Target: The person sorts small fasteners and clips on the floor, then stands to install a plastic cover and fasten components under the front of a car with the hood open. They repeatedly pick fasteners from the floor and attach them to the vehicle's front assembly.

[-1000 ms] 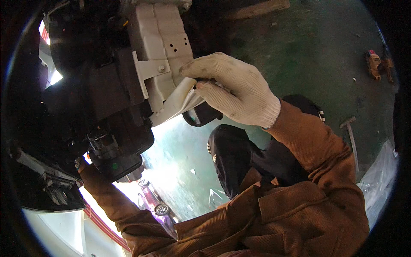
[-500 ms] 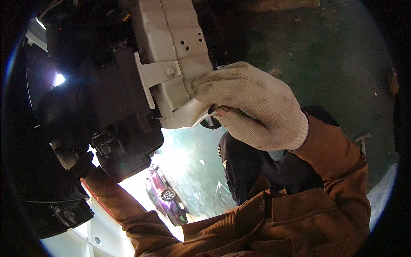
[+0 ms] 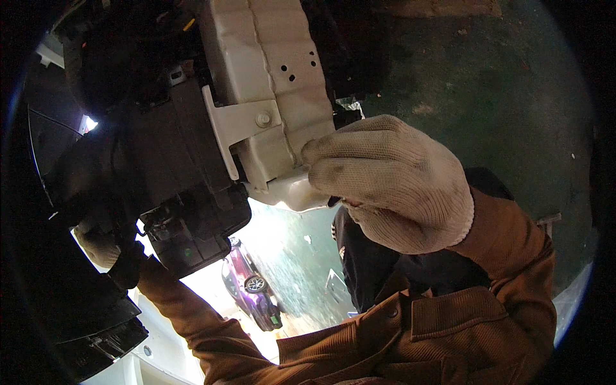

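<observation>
A pale metal beam [image 3: 282, 90] with a crimped seam and several small holes runs down from the top. A bolted bracket [image 3: 247, 120] crosses its left side. My right hand [image 3: 394, 183], in a knitted off-white glove, is closed round the beam's lower end, fingertips on its face and thumb underneath. A small dark spot shows by the thumb, too small to name. My left hand [image 3: 96, 247], also gloved, reaches in behind dark parts at the far left. Its fingers are hidden in shadow. Between the hands hangs a black plastic housing [image 3: 173, 141].
A dark panel [image 3: 70, 314] fills the lower left, above a white surface [image 3: 151, 353]. Far off on the green floor [image 3: 462, 96] stands a purple car [image 3: 247, 285]. My dark-trousered knee [image 3: 359, 256] is below my right hand. A hammer-like tool [image 3: 550, 219] lies at right.
The view has shifted, so the beam and housing sit slightly lower and to the right. My right hand has rolled a little, covering the thumb tip. More of the left glove shows.
</observation>
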{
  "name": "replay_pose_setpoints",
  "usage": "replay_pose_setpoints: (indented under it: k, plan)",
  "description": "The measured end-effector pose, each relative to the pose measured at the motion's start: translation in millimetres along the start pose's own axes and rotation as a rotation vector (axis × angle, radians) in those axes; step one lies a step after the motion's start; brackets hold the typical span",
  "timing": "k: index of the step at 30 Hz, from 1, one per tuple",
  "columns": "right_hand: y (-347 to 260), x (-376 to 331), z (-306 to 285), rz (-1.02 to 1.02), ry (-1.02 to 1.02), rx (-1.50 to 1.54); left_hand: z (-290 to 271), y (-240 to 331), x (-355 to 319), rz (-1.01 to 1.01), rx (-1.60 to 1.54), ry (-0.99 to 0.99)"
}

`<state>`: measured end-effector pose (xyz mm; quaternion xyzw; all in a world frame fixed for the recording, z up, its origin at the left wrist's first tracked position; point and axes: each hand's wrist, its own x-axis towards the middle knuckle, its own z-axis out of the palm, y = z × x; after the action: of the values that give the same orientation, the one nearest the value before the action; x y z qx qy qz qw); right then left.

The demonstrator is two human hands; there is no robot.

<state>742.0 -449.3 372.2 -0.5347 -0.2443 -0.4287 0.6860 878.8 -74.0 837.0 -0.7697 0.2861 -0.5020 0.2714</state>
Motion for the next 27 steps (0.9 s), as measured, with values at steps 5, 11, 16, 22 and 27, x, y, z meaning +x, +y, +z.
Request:
replay_pose_setpoints:
  k: [5, 11, 16, 22, 27]
  plan:
    - [-0.4, -2.2, 4.2, -0.009, 0.036, 0.004, -4.6, 1.3, -4.7, -0.008, 0.014, 0.003]
    - [0.0, -4.3, 2.9, -0.001, -0.001, -0.009, -10.4, 0.6, -8.1, 0.064, 0.094, 0.029]
    - [-0.9, -3.4, 3.8, -0.001, 0.002, 0.011, -11.4, -1.2, -8.6, -0.045, 0.002, 0.006]
    - [-2.5, -3.4, 4.8, -0.012, 0.003, -0.025, -6.7, -15.8, -5.9, -0.075, -0.099, -0.008]
    - [-2.6, -4.7, 5.3, -0.008, -0.006, -0.039, -5.2, -38.0, 1.3, -0.134, -0.252, -0.037]
